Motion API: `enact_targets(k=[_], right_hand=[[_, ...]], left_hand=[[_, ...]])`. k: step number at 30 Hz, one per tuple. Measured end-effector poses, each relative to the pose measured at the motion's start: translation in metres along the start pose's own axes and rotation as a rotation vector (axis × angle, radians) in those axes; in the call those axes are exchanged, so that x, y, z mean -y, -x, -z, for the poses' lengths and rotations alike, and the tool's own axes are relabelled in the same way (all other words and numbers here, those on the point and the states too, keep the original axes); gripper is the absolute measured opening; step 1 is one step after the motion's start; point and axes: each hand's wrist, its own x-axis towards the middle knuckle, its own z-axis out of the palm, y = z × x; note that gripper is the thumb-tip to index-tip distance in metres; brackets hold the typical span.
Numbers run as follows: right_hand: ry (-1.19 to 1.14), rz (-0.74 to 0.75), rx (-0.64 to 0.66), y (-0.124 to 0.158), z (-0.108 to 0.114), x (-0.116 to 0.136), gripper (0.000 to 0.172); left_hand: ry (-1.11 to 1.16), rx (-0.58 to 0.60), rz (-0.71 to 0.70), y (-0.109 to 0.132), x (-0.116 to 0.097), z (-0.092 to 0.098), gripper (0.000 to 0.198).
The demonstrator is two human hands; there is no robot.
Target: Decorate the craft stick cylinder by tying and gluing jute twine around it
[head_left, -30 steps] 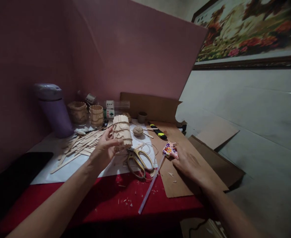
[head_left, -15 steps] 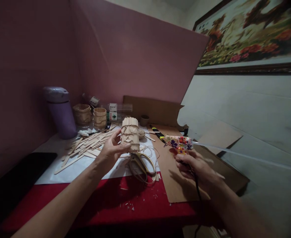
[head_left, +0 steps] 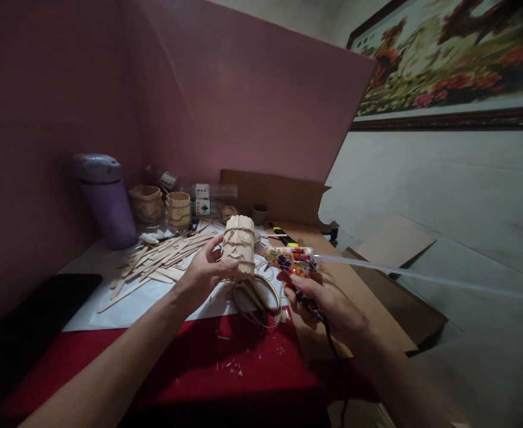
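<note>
Over the scissors (head_left: 257, 297), between both hands, a stick cup (head_left: 239, 252) is held upright, clamped by thumb and fingers of the left hand (head_left: 203, 274). A glue gun (head_left: 290, 260) is gripped in the closed right hand (head_left: 328, 303), nozzle aimed at the stick cup from just beside it; whether they touch cannot be told. A clear glue stick (head_left: 377, 270) juts out behind the glue gun, off to the right. Loose sticks (head_left: 163, 255) are scattered beyond the left hand, with a purple flask (head_left: 105, 199) farther back. Cardboard (head_left: 350, 279) lies under the right hand.
</note>
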Motion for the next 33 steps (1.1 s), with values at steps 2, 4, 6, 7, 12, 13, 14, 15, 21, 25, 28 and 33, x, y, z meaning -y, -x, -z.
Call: enact_targets(k=[2,4,6,7,12,13,14,15,21,25,28,33], right_hand=[[0.028,0.036,0.027,0.005,-0.006,0.002,0.049],[0.039,0.051,0.07,0.008,-0.01,0.003,0.05],[0.025,0.058,0.106,0.008,-0.014,0.004,0.049],[0.012,0.062,0.116,0.008,-0.016,0.004,0.049],[0.002,0.065,0.1,0.009,-0.02,0.007,0.047],[0.009,0.056,0.094,0.009,-0.021,0.007,0.048],[0.016,0.046,0.09,0.01,-0.021,0.006,0.05],[0.022,0.039,0.087,0.011,-0.021,0.005,0.05],[0.06,0.036,0.074,0.013,-0.02,0.001,0.051],[0.056,0.05,0.096,0.013,-0.019,0.001,0.05],[0.055,0.063,0.106,0.013,-0.018,0.0,0.048],[0.061,0.052,0.094,0.015,-0.017,-0.001,0.047]], left_hand=[[0.02,0.026,0.01,0.0,0.0,0.0,0.081],[0.024,0.043,0.009,0.001,-0.001,-0.001,0.078],[0.016,0.039,0.011,0.001,-0.002,-0.002,0.078],[0.01,0.033,0.016,0.002,-0.003,-0.002,0.079],[-0.027,-0.009,0.023,0.001,-0.002,0.0,0.086],[-0.03,-0.008,0.021,0.001,-0.001,0.001,0.087],[-0.031,-0.005,0.02,0.0,0.0,0.001,0.089],[-0.03,-0.001,0.021,0.0,0.001,0.002,0.09],[-0.032,0.022,0.023,-0.001,0.004,0.002,0.09],[-0.034,0.027,0.026,0.0,0.002,0.001,0.09],[-0.036,0.039,0.024,0.001,0.002,0.0,0.091],[-0.029,0.06,0.014,0.0,0.003,0.0,0.09]])
